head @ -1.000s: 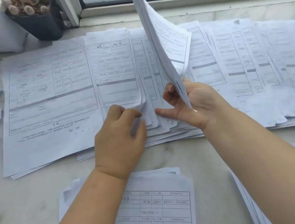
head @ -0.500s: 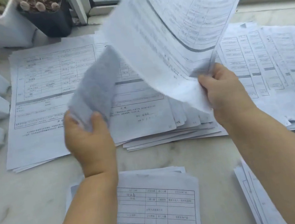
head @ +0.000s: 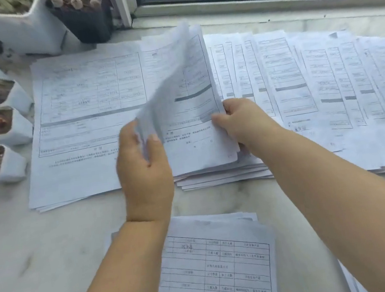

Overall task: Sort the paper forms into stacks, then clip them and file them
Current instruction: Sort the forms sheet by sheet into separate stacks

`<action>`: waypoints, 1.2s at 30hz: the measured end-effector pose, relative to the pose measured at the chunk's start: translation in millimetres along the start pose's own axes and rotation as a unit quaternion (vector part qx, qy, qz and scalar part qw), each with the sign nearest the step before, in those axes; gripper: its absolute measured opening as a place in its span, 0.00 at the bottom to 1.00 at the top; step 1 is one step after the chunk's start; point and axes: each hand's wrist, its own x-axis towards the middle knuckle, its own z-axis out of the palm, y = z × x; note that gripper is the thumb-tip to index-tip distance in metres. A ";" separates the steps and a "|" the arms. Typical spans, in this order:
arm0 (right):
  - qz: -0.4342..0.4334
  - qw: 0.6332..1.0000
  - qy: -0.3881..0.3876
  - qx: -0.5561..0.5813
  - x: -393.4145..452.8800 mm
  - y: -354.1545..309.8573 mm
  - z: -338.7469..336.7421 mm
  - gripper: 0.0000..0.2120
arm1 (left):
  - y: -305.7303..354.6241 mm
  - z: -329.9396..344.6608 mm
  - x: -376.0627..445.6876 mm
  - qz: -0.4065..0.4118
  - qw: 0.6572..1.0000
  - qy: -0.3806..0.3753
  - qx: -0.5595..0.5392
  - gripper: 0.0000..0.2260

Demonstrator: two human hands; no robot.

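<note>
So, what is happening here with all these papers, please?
A person is sorting printed forms on a pale marble surface. The left hand pinches a curled, lifted sheet, while the right hand grips the edge of a form on top of the middle pile. Many more forms lie fanned out to the right, one stack lies to the left, and another sits nearest the person. No clip is visible.
</note>
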 end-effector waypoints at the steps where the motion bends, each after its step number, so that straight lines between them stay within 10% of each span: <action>1: 0.012 1.000 0.000 0.003 2.9 1.0 1.5 0.11 | -3.9 3.5 -1.7 0.002 0.998 -0.054 0.012 0.04; 10: 0.038 0.999 0.023 0.018 9.7 5.1 1.2 0.21 | -17.1 2.9 6.7 0.116 0.942 -0.276 0.153 0.09; 25: 0.035 0.980 -0.137 0.144 -4.5 11.8 -22.0 0.10 | -11.4 1.3 0.2 0.070 0.962 -0.202 0.171 0.04; 36: 0.012 0.996 -0.053 0.071 1.6 13.6 -9.2 0.18 | -7.1 1.0 -2.6 0.062 0.964 -0.207 0.154 0.07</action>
